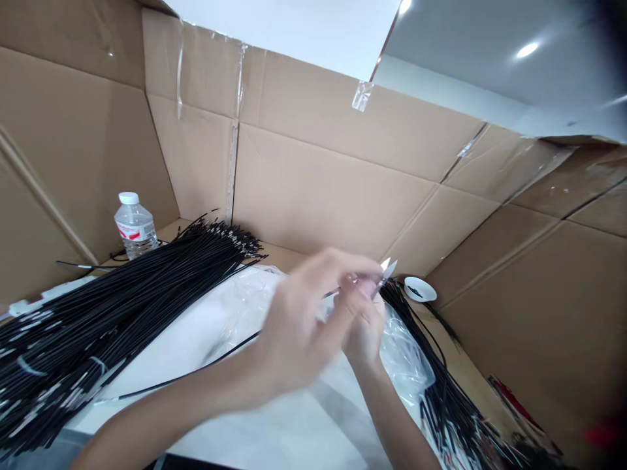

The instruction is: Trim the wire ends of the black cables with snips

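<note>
My left hand (304, 320) reaches across the middle of the view, blurred, its fingertips bent in against my right hand. A thin black cable (196, 371) runs from the left, passes behind my left hand and shows again by the fingers. My right hand (365, 326) is closed, partly hidden behind the left. From its fingers stick out the pointed silver blades (388, 269) of what look like small scissors; their handles are hidden. Whether the left fingers grip the cable end is blurred.
A big bundle of black cables (161, 281) lies on the left, with a water bottle (134, 225) behind it. More black cables (441, 378) and a white bowl (420, 289) are at right. Clear plastic bags (404, 356) lie on the white surface. Cardboard walls (333, 176) enclose the table.
</note>
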A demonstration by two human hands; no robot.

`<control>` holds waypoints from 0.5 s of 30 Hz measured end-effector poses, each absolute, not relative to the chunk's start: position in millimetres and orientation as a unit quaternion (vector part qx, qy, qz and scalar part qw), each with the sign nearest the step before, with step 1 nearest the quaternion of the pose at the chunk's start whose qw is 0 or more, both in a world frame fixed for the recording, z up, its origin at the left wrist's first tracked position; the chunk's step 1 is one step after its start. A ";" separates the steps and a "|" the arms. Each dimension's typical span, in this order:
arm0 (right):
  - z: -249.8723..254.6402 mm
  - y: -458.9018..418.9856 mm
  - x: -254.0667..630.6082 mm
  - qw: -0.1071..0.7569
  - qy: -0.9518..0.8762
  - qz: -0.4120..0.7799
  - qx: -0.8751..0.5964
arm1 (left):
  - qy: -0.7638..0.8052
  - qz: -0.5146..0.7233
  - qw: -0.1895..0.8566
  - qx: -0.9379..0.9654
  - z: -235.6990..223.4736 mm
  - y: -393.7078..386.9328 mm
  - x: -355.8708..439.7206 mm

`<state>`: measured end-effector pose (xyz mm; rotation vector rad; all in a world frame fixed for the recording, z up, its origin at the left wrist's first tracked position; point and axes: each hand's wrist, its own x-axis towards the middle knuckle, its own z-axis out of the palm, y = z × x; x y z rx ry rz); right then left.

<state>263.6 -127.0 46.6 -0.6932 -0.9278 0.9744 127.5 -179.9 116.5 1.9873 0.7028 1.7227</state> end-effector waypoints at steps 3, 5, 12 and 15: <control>53.9 -124.1 254.5 0.736 -0.385 0.485 -0.273 | 0.297 0.583 0.190 0.732 122.8 -130.7 119.2; 58.3 -121.1 250.6 0.733 -0.371 0.513 -0.248 | 0.301 0.508 0.246 0.769 125.9 -105.7 119.6; 61.7 -109.6 255.8 0.710 -0.380 0.543 -0.237 | 0.313 0.393 0.228 0.834 139.2 -79.8 133.2; 59.8 -106.7 260.5 0.702 -0.387 0.548 -0.240 | 0.294 0.367 0.246 0.847 145.2 -75.0 132.1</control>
